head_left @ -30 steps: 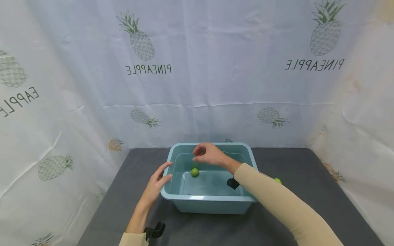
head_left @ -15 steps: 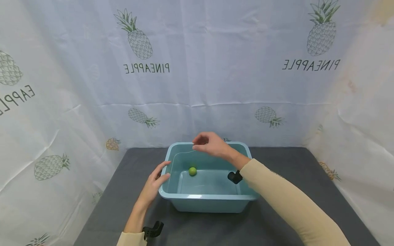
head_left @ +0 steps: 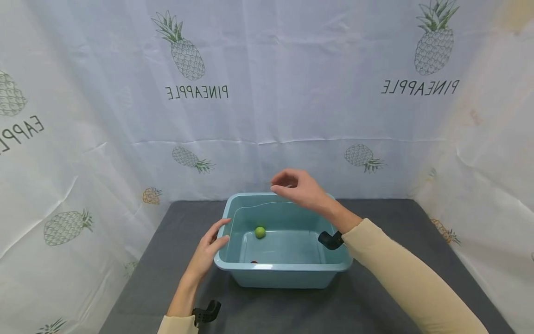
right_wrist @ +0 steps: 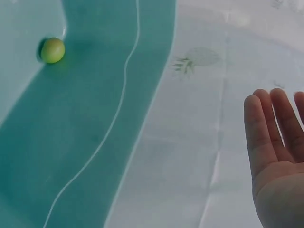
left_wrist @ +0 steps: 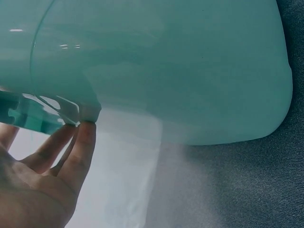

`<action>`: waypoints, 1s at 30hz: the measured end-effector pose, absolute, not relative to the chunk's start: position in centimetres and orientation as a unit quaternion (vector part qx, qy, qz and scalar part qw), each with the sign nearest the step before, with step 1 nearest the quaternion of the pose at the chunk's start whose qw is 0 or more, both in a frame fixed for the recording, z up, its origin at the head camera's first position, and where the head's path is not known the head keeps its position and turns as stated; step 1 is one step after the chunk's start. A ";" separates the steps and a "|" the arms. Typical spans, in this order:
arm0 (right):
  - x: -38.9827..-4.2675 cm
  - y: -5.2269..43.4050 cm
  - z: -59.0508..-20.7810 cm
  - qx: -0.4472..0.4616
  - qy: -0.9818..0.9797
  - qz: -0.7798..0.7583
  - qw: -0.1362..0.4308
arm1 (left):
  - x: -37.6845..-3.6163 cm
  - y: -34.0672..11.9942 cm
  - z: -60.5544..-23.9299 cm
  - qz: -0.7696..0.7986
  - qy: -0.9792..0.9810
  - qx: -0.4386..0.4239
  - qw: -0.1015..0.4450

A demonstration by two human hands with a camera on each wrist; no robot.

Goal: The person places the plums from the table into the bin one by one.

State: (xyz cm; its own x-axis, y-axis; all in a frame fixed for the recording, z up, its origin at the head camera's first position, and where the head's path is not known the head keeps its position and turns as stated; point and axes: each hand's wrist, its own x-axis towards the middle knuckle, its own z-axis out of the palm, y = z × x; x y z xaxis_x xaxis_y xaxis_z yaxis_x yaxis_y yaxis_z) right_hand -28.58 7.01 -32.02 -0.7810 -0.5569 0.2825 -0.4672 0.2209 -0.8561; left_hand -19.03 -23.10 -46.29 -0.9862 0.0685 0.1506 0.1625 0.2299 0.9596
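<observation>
A light blue plastic basin (head_left: 288, 278) stands on the dark table. Inside it, toward the back left, lies a small green lime (head_left: 260, 232). My left hand (head_left: 207, 250) rests its fingertips and thumb on the basin's left rim, fingers spread. In the left wrist view, its fingers (left_wrist: 78, 159) reach the rim fairly straight. My right hand (head_left: 302, 189) is raised over the basin's back rim, fingers loosely bent. The right wrist view shows those fingers (right_wrist: 259, 135) extended, with nothing against the palm.
A tiny reddish thing (head_left: 254, 262) peeks over the basin's front rim from inside, mostly hidden. White pineapple-print cloth (head_left: 258, 116) hangs behind and at both sides. The dark tabletop (head_left: 388, 218) extends around the basin. A black wrist device (head_left: 331, 240) hangs over the basin's right side.
My right hand has risen from inside the basin and shifted right. The left hand keeps its place at the rim. A green round thing right of the basin has dropped out of sight behind my arm.
</observation>
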 end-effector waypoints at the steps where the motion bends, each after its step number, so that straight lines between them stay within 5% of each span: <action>1: -28.4 7.3 -31.8 -0.328 0.779 -0.533 0.039 | -19.0 -23.1 -46.3 -0.616 -0.783 -0.075 0.037; 30: -23.0 15.0 -32.2 -0.261 0.826 -0.498 -0.054 | -19.0 -23.2 -46.6 -0.617 -0.780 -0.094 0.043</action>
State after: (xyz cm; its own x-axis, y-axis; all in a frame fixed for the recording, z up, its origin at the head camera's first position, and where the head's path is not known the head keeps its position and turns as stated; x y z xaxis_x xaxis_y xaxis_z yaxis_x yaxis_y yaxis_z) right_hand -23.01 15.04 -32.20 -0.8584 -0.3762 0.3488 -0.4841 0.3689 -0.7935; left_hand -19.00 -23.23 -46.63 -0.9784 0.0937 0.1841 0.2007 0.2203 0.9545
